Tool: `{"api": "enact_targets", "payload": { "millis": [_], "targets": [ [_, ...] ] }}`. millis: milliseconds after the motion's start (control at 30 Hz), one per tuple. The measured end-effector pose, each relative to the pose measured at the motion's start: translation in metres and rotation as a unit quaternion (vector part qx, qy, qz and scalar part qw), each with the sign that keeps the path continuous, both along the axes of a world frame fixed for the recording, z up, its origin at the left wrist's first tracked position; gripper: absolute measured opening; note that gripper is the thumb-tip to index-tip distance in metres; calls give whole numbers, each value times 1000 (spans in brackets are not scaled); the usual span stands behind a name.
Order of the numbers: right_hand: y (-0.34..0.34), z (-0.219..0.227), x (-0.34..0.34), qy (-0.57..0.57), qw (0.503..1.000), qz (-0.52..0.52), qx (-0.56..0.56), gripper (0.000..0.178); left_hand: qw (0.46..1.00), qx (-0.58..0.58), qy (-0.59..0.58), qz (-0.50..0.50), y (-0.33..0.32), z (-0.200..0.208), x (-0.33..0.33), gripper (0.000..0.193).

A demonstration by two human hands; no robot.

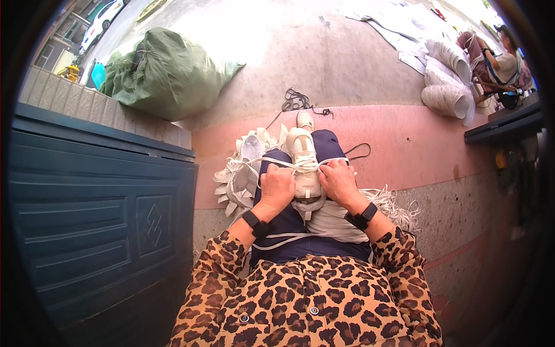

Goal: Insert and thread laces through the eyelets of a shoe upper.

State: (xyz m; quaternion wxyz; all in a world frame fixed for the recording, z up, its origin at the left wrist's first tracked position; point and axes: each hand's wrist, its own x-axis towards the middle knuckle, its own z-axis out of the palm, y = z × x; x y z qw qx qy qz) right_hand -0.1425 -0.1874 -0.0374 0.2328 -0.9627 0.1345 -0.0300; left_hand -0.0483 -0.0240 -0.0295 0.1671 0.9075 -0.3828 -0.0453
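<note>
A beige-white lace-up shoe (pixel 305 186) stands upright between my knees, its tongue end toward me. My left hand (pixel 277 186) is closed on the white shoelace (pixel 276 161) at the shoe's left side. At its right side my right hand (pixel 340 183) is closed on the lace too; the fingertips are partly hidden. Several loops of lace cross the shoe's front. A bundle of white laces (pixel 338 224) lies across my dark-trousered lap. To my left is a heap of pale shoes or shoe parts (pixel 238 176). Just beyond the held shoe another light shoe (pixel 304 120) shows.
Loose white laces (pixel 399 207) spill at my right. A tangled black cord (pixel 296 99) lies on the floor ahead. A large green sack (pixel 167 75) stands far left, above a blue panelled door (pixel 104 220). White wrapped rolls (pixel 448 87) and a seated person (pixel 500 66) are far right.
</note>
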Motion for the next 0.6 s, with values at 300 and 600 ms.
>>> {"api": "enact_targets", "payload": {
  "millis": [300,600],
  "targets": [
    [-9,-11,1,-127,973,-59,181,12,989,-30,-89,-118,-36,9,0,18],
    [-7,-5,4,-103,991,77,-49,8,993,-112,10,-44,-38,8,37,9]
  ]
}}
